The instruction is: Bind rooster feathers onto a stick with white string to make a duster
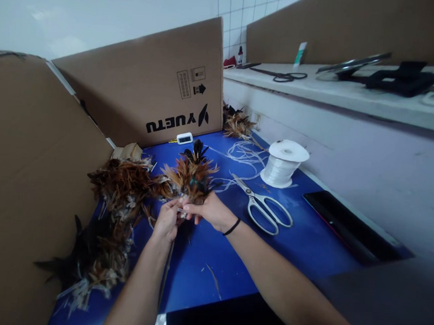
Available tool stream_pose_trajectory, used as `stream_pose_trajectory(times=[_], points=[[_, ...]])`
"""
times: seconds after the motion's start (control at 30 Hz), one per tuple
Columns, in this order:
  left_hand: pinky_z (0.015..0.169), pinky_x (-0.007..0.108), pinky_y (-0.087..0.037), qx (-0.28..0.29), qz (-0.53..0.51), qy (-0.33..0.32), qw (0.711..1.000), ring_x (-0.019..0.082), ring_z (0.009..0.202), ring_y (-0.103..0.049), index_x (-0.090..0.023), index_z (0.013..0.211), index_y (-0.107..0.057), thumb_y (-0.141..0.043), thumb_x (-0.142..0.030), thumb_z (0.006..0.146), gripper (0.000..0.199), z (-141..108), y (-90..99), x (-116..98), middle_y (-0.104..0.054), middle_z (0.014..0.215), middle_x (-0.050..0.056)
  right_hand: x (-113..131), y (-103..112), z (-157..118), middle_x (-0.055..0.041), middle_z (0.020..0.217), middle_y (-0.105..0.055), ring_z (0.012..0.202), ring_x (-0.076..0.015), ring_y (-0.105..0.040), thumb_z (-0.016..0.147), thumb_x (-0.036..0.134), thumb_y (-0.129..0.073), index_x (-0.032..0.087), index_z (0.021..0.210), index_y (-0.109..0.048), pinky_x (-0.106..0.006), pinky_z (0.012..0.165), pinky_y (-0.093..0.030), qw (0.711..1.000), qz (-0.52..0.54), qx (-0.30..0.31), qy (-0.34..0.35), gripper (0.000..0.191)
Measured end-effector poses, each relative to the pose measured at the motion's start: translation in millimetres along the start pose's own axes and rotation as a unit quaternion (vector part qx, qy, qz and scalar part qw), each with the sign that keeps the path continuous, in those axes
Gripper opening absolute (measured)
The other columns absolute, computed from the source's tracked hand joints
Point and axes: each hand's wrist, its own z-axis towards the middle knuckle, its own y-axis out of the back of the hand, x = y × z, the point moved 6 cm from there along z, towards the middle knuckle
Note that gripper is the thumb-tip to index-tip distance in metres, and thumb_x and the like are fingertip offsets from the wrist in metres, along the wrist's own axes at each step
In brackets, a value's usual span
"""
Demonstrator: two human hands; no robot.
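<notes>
Both hands meet over the blue table at the base of a bundle of brown, tan and black feathers (192, 173). My left hand (167, 218) pinches the pale quill end of the bundle, fingers closed. Its grip is partly covered by the other hand. My right hand (208, 210), with a black band on the wrist, is closed around the same base, thumb pointing left. A short whitish strip shows between the two thumbs. From below the left hand a thin stick or stem runs down toward the table's front edge.
Loose feather piles (122, 185) lie on the left. To the right are silver scissors (267, 210), a white ribbon spool (284, 164) with loose ribbon (245, 157), and a dark phone-like slab (350, 226). Cardboard panels (144, 78) stand behind; a small white display device (184, 138) sits before them.
</notes>
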Motion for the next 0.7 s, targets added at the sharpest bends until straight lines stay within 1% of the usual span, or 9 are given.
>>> stream_pose_trajectory(times=[0.07,0.1,0.17,0.23,0.3,0.4,0.5,0.57,0.7], points=[[0.037,0.016,-0.021,-0.012,0.000,0.003,1.000,0.004,0.035,-0.036,-0.011,0.068,-0.061,-0.076,-0.033,0.057,0.028,0.7,2.0,0.3,-0.046,0.041,-0.005,1.1,-2.5,-2.4,-0.0005,0.061,-0.062,0.055,-0.0131,-0.062,0.055,0.025,-0.077,0.011,0.072,-0.063,-0.018,0.040,-0.048,0.999,0.022,0.036,-0.007,0.026],[0.037,0.016,-0.021,-0.013,-0.002,0.001,1.000,0.004,0.034,-0.036,-0.011,0.066,-0.061,-0.076,-0.032,0.057,0.027,0.8,2.1,0.0,-0.046,0.041,-0.005,2.1,-2.8,-3.7,-0.0014,0.064,-0.063,0.059,-0.0148,-0.064,0.053,0.024,-0.078,0.011,0.073,-0.063,-0.019,0.042,-0.050,0.998,0.029,0.048,-0.013,0.028],[0.036,0.016,-0.019,-0.016,-0.006,0.000,1.000,0.003,0.033,-0.034,-0.011,0.063,-0.060,-0.076,-0.030,0.057,0.026,0.7,1.8,-0.9,-0.045,0.040,-0.005,5.4,-2.0,-6.1,-0.0033,0.068,-0.065,0.065,-0.0176,-0.066,0.053,0.024,-0.079,0.011,0.074,-0.064,-0.022,0.046,-0.053,0.997,0.033,0.069,-0.024,0.029],[0.036,0.016,-0.015,-0.017,-0.007,0.004,1.000,0.002,0.033,-0.031,-0.011,0.064,-0.060,-0.076,-0.029,0.056,0.025,-0.2,0.5,-1.6,-0.043,0.040,-0.006,10.3,1.0,-7.3,-0.0053,0.072,-0.067,0.066,-0.0184,-0.067,0.056,0.026,-0.078,0.011,0.076,-0.063,-0.023,0.046,-0.053,0.996,0.027,0.079,-0.018,0.029],[0.035,0.016,-0.012,-0.013,-0.009,0.004,1.000,0.001,0.033,-0.027,-0.010,0.068,-0.062,-0.076,-0.029,0.056,0.027,-1.5,-1.8,-3.0,-0.039,0.040,-0.008,13.5,7.3,-6.1,-0.0064,0.074,-0.067,0.063,-0.0175,-0.066,0.061,0.026,-0.075,0.011,0.078,-0.063,-0.022,0.042,-0.051,0.998,0.005,0.061,-0.007,0.026],[0.035,0.015,-0.009,0.014,-0.019,-0.011,1.000,-0.001,0.034,-0.023,-0.009,0.074,-0.063,-0.077,-0.030,0.055,0.031,-3.4,-6.9,-6.2,-0.040,0.046,-0.008,11.5,18.2,-0.9,-0.0041,0.069,-0.065,0.055,-0.0136,-0.062,0.065,0.020,-0.069,0.011,0.077,-0.062,-0.018,0.035,-0.045,0.999,-0.048,-0.002,-0.007,0.017],[0.035,0.015,-0.010,0.031,-0.019,-0.019,0.999,-0.001,0.036,-0.025,-0.009,0.063,-0.057,-0.077,-0.030,0.056,0.029,-4.0,-8.8,-6.5,-0.045,0.051,-0.005,7.3,22.5,4.3,-0.0005,0.062,-0.060,0.050,-0.0111,-0.057,0.068,0.016,-0.064,0.013,0.076,-0.060,-0.017,0.032,-0.042,0.995,-0.085,-0.046,-0.001,0.010],[0.034,0.015,-0.011,0.032,-0.014,-0.018,0.999,-0.001,0.036,-0.026,-0.010,0.058,-0.053,-0.076,-0.030,0.057,0.030,-3.8,-8.2,-5.3,-0.046,0.051,-0.004,4.5,22.9,7.1,0.0010,0.058,-0.057,0.049,-0.0107,-0.055,0.069,0.014,-0.062,0.013,0.077,-0.059,-0.017,0.031,-0.042,0.994,-0.096,-0.060,0.004,0.009],[0.034,0.015,-0.010,0.035,-0.010,-0.013,0.999,-0.001,0.036,-0.028,-0.009,0.062,-0.055,-0.077,-0.031,0.056,0.031,-4.0,-7.9,-3.4,-0.049,0.054,-0.003,-2.5,25.1,13.3,0.0014,0.056,-0.055,0.047,-0.0095,-0.053,0.067,0.014,-0.062,0.014,0.076,-0.060,-0.015,0.033,-0.043,0.991,-0.122,-0.056,0.014,0.009]])
